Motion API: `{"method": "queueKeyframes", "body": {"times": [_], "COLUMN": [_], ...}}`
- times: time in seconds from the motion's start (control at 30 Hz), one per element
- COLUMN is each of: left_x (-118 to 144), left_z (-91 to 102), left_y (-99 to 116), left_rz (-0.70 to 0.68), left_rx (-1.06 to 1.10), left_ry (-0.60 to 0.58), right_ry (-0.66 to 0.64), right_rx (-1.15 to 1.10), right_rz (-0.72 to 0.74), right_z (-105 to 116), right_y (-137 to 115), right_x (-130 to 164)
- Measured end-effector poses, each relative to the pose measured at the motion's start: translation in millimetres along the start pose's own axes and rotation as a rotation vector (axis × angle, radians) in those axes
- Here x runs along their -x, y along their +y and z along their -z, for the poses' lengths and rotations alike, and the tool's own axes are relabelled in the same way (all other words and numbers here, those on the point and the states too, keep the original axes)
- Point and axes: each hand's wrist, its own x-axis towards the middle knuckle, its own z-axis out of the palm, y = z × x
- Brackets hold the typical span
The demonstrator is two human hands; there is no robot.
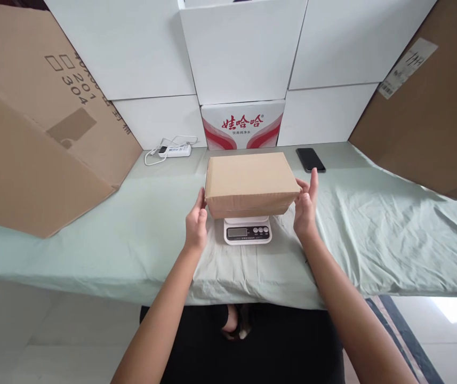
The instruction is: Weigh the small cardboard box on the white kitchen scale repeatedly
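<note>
— What is taking up most of the room from where you are standing?

— The long table [372, 240], draped in a pale green cloth, is running left to right across everything. Two big brown cardboard sheets are leaning over it: one on the far left [32, 133] with numbers printed on it, one on the far right [432, 106] carrying a white label. Behind the table, white cartons [244, 48] are standing stacked, and a white and red water carton [242, 125] is sitting low in the middle of them.

— And the brown box?

— The closed cardboard box [250, 181] is sitting in the middle of the table, resting on top of a small white kitchen scale [247, 230]. It is overhanging the scale on both sides, so only the near edge with the display and buttons is showing.

— What are the hands doing?

— The left hand [196, 224] is pressing against the box's left end, thumb up along the near corner. The right hand [306, 205] is lying flat and open against the right end, fingers pointing up. Neither is closing around it; the two palms are bracketing the box between them.

— Anything smaller lying about?

— A black phone [310, 159] is lying face up just beyond the right hand, and a white power strip [174, 150] with its coiled cord is resting at the far edge, left of the box.
</note>
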Motion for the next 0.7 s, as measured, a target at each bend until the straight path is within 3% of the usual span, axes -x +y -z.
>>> {"method": "queueKeyframes", "body": {"times": [0.1,0.23,0.37,0.53,0.7], "left_x": [0.4,1.2,-6.4,-55.9,-115.8], "left_z": [-0.8,-1.8,5.8,4.3,-29.8], "left_y": [-0.9,6.8,20.7,22.8,-11.5], "left_rz": [-0.007,-0.011,-0.047,-0.093,-0.021], "left_rx": [0.003,-0.037,-0.018,0.075,0.149], "left_ry": [-0.041,-0.109,-0.098,-0.087,-0.046], "right_ry": [-0.025,-0.127,-0.162,-0.134,-0.071], "right_rx": [-0.036,0.002,-0.004,0.004,-0.110], "right_rz": [-0.047,-0.006,0.021,0.056,-0.007], "right_z": [0.0,-3.9,-3.5,-15.5,-52.7], "right_y": [-4.5,-20.3,-40.2,-58.2,-22.7], "right_x": [2.7,11.0,7.6,-38.2,-89.6]}}
